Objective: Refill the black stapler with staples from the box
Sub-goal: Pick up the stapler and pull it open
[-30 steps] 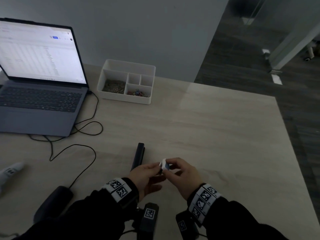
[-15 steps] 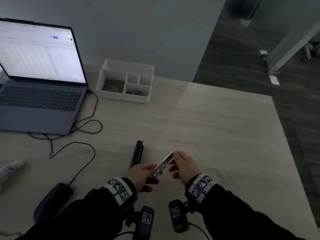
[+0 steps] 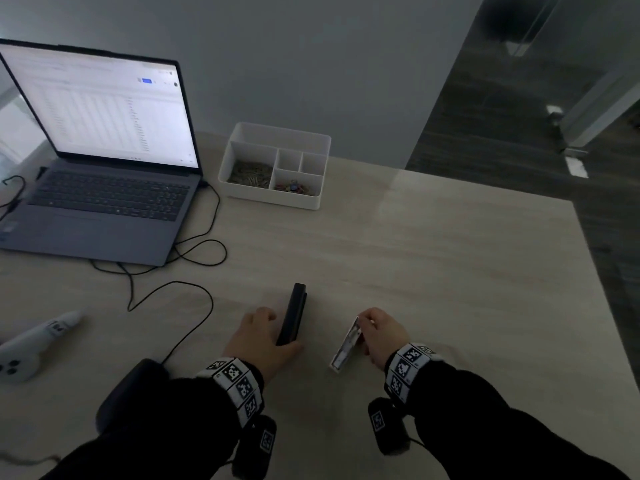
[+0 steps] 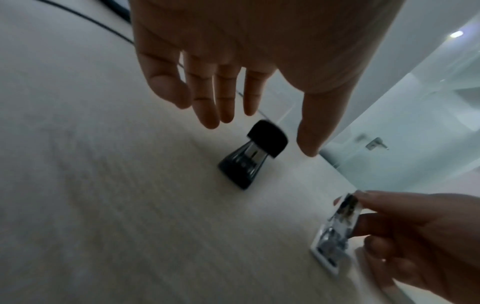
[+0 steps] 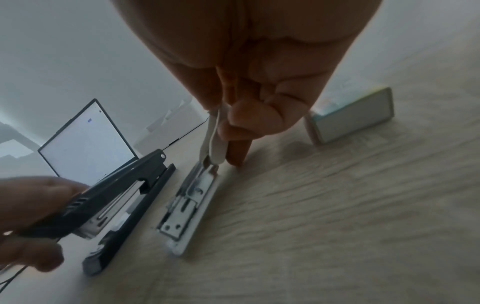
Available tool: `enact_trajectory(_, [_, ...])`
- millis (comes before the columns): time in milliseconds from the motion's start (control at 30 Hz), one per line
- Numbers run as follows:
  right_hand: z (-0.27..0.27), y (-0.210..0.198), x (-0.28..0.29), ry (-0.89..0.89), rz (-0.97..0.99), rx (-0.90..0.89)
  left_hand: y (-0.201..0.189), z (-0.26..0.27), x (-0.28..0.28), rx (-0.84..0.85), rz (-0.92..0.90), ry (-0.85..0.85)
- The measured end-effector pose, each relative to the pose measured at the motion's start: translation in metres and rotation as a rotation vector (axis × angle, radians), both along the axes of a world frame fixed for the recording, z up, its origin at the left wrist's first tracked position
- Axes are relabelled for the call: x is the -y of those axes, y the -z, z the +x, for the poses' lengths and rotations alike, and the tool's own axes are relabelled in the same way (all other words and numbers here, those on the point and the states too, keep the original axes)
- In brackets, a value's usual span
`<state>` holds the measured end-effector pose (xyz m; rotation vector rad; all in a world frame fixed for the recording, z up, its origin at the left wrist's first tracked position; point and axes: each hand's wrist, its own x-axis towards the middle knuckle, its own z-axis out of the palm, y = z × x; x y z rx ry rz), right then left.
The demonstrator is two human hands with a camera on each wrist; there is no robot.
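White, at 8 o'clock on the pale wood worktop [image 3: 433,271], lies a handheld controller [image 3: 38,341]. A grey laptop [image 3: 104,168] stands open at 10 o'clock with its screen lit and black cables looping from its right side. At 12 o'clock a white organiser tray [image 3: 277,202] holds small clips in two of its compartments.

Near the front edge, at about 6 o'clock, the left hand [image 3: 258,336] is at the near end of the black stapler [image 3: 293,315]. Its grip is spread, the fingers [image 4: 213,98] fairly straight. The right wrist view shows fingers above and thumb below the stapler's raised upper arm; whether they touch it I cannot tell. The stapler's base lies on the worktop, pointing towards 12 o'clock.

Just right of it, at 5 o'clock, a white stapler [image 3: 346,344] lies opened with its metal magazine showing. The grip of the right hand [image 3: 381,336] pinches the white top cover between thumb and fingers. Past that hand, at 1 o'clock in the right wrist view, the staple box [image 5: 350,121] stands on the worktop, apart from both staplers.
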<state>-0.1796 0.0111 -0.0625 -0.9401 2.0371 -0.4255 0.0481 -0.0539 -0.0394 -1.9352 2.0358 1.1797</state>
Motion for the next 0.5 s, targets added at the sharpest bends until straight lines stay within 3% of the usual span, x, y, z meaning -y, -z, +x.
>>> enact_trajectory(133, [-0.001, -0.005, -0.005, -0.017, 0.018, -0.027, 0.006, -0.002, -0.002, 0.084, 0.007, 0.102])
enact_trajectory(300, [-0.006, -0.017, -0.010, -0.074, -0.054, -0.135, 0.003, 0.001, 0.005, 0.060, -0.032, 0.151])
enact_trajectory(500, [0.025, -0.044, -0.006, -0.545, -0.309, -0.307, -0.014, -0.010, -0.005, -0.099, -0.096, 0.291])
